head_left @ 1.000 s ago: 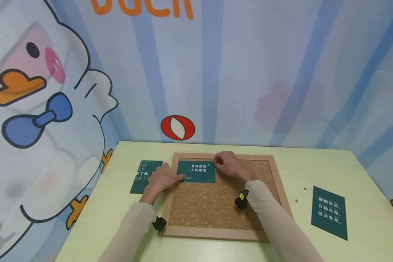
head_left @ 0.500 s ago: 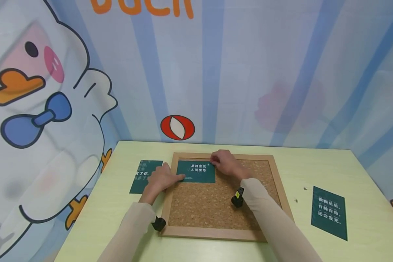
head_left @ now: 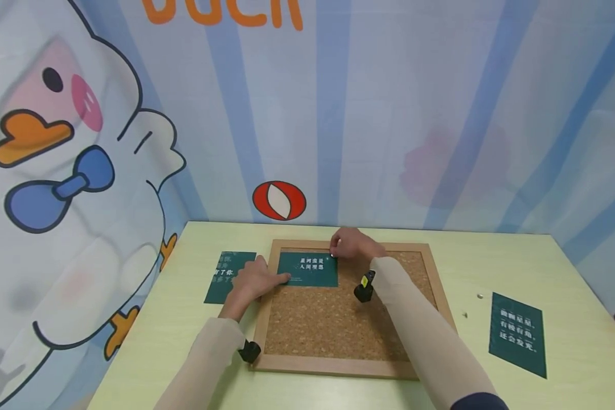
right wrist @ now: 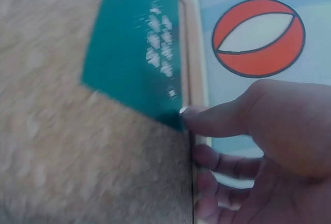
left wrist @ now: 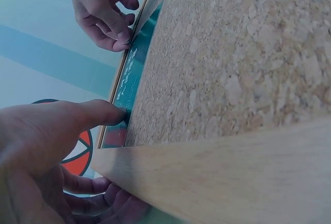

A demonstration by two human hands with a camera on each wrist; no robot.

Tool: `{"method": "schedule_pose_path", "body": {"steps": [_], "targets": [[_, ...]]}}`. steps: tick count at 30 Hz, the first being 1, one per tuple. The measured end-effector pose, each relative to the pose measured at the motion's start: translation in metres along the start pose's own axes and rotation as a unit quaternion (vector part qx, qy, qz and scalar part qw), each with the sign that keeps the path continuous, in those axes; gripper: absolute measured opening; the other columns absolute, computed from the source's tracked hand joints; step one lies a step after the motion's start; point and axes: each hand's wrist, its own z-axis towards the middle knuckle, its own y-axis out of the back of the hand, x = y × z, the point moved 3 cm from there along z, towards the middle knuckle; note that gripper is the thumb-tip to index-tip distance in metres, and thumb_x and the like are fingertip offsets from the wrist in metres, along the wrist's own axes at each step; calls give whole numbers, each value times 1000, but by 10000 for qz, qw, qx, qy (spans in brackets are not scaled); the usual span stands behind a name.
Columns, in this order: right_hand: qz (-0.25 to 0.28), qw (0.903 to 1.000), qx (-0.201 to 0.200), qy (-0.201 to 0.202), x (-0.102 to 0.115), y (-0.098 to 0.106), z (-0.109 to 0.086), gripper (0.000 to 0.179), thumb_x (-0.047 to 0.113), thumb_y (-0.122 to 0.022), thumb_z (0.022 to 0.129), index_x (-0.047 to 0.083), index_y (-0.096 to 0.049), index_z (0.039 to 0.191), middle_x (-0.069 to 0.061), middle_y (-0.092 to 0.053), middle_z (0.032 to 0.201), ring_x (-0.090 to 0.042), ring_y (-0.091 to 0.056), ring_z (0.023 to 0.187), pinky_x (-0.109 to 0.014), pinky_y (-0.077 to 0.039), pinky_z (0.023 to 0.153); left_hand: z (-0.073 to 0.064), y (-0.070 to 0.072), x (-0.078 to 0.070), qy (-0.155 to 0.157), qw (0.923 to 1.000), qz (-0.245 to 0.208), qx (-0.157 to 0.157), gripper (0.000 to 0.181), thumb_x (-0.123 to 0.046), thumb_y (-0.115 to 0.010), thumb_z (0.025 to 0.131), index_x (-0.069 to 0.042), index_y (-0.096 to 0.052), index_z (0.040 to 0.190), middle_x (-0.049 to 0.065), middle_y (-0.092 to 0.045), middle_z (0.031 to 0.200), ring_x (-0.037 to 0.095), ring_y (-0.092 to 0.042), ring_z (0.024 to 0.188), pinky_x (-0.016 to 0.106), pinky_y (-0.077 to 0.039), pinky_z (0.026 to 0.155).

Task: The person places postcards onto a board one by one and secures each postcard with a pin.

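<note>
A framed corkboard point(head_left: 333, 324) lies on the table with a green card point(head_left: 307, 276) at its upper left, printed in white characters. My left hand point(head_left: 254, 280) stretches its thumb over the frame and presses the card's lower left corner. Its other fingers point(left wrist: 85, 184) lie along the frame's outer side, over a second green card point(head_left: 217, 293) on the table. At the first card's upper right corner, my right hand point(head_left: 355, 244) pinches a small shiny thumbtack point(right wrist: 183, 110) between thumb and finger. Most of the tack is hidden by the fingertips.
To the right of the board lie two small thumbtacks, a far one point(head_left: 480, 296) and a nearer one point(head_left: 465, 315). Beyond them is a third green card point(head_left: 517, 336). A cartoon-printed backdrop point(head_left: 369, 114) rises behind the table's back edge.
My right hand has shifted slightly left and away from me to the card's upper right corner, its wrist turning. The left hand and the card have stayed in place.
</note>
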Motion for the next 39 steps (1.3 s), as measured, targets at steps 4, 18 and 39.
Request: {"method": "schedule_pose_path", "body": {"steps": [4, 18, 39], "targets": [[306, 9985, 273, -363, 0, 5, 4, 23, 11, -56, 100, 0, -75, 92, -1, -50, 71, -17, -43, 67, -32, -37, 68, -1, 1, -1, -21, 10000, -5, -15, 57, -50, -79, 88, -2, -54, 106, 14, -56, 83, 25, -60, 65, 34, -45, 52], [-196, 9890, 716, -1276, -3, 3, 28, 38, 12, -61, 101, 12, -50, 65, 0, -27, 66, -16, -28, 60, -34, -33, 64, 0, 1, -1, -12, 10000, 44, -12, 60, -51, -79, 88, -1, -55, 111, 14, -57, 84, 25, -61, 65, 33, -46, 52], [-495, 9899, 741, -1104, 10, 4, 20, 37, 5, -48, 104, 13, -49, 68, -1, -34, 63, -16, -29, 57, -34, -32, 55, 0, 2, 1, 4, 9998, 169, -56, 64, -53, -79, 88, 0, -56, 115, 13, -57, 87, 27, -61, 72, 38, -46, 59]]}}
